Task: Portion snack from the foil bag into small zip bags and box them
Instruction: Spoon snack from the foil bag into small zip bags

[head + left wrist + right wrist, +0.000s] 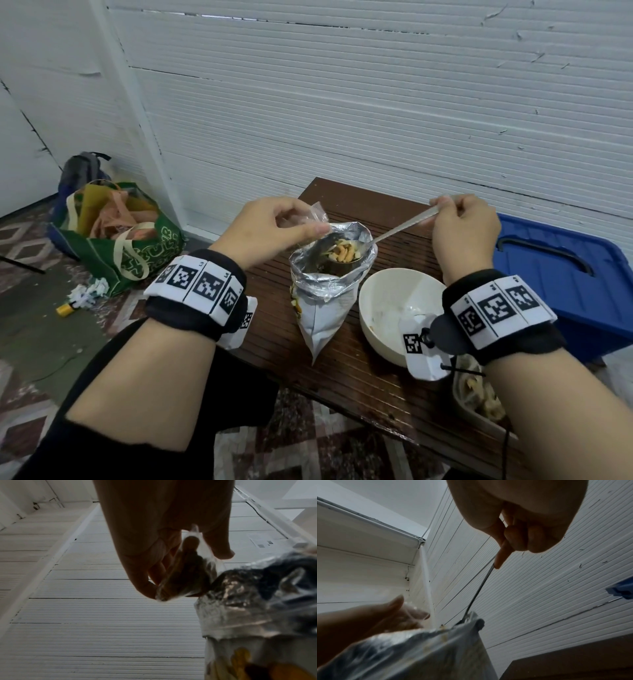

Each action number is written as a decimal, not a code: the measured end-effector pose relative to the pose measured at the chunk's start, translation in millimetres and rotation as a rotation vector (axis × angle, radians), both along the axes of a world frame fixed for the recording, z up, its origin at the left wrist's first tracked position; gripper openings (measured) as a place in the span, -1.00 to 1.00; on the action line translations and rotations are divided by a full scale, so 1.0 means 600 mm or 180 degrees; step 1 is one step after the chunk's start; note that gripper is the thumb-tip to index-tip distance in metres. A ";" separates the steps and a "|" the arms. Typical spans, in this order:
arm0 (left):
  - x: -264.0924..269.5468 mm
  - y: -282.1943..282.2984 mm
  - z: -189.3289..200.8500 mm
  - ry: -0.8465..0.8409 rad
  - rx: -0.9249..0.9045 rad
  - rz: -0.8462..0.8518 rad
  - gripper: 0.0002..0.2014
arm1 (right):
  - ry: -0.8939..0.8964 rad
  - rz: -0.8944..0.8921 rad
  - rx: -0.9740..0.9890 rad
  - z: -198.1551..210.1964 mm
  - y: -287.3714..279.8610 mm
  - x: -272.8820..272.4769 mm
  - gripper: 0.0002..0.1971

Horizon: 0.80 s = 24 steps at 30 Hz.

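Observation:
An open foil bag (325,301) stands upright on the dark wooden table (359,383). My right hand (459,222) pinches the handle end of a metal spoon (397,231). The spoon's bowl, heaped with yellow snack pieces (344,254), sits in the foil bag's mouth. My left hand (274,226) holds a small clear zip bag (315,216) just above the foil bag's left rim. In the left wrist view the zip bag (185,574) is pinched between thumb and fingers beside the foil bag (248,608). The right wrist view shows the spoon handle (481,585) entering the foil bag (423,651).
A white bowl (397,315) stands right of the foil bag. A tray with filled bags (479,397) lies at the table's near right edge. A blue bin lid (561,274) sits to the right. On the floor at left stand a green tote (126,236) and a backpack (82,171).

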State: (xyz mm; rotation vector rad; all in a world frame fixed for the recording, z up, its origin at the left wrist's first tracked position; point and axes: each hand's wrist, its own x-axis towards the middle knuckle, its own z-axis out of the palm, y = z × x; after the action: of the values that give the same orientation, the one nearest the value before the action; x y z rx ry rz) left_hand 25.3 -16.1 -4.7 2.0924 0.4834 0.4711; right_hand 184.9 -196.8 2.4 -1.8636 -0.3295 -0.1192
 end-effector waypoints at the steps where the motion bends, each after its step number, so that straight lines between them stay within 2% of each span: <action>1: 0.000 -0.002 0.002 0.0012 0.0016 0.0018 -0.57 | -0.0001 -0.0037 0.0017 0.005 -0.001 0.004 -0.77; 4: 0.001 -0.009 0.004 0.0021 0.0034 0.0042 -0.62 | -0.0040 -0.0073 0.0124 0.019 -0.003 0.018 -0.73; 8: 0.006 -0.015 0.000 0.0023 -0.0005 -0.0048 -0.55 | -0.0094 -0.0067 0.0193 0.036 -0.001 0.023 -0.72; 11: 0.010 -0.019 0.000 0.0046 0.0084 -0.0127 -0.58 | -0.0153 -0.0015 0.0173 0.043 0.005 0.016 -0.73; 18: 0.022 -0.032 -0.007 0.0035 0.0218 -0.0059 -0.55 | -0.0247 0.0354 0.0202 0.044 0.022 -0.008 -0.76; 24: 0.028 -0.038 -0.014 -0.0115 0.0301 0.0065 -0.59 | -0.0568 0.0860 0.0620 0.045 0.032 -0.042 -0.83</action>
State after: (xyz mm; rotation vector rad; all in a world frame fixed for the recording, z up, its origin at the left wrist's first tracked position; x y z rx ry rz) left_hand 42.1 -38.7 -12.9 2.1672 0.4698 0.5522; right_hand 159.5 -177.3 29.5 -1.6033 -0.6661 -0.1282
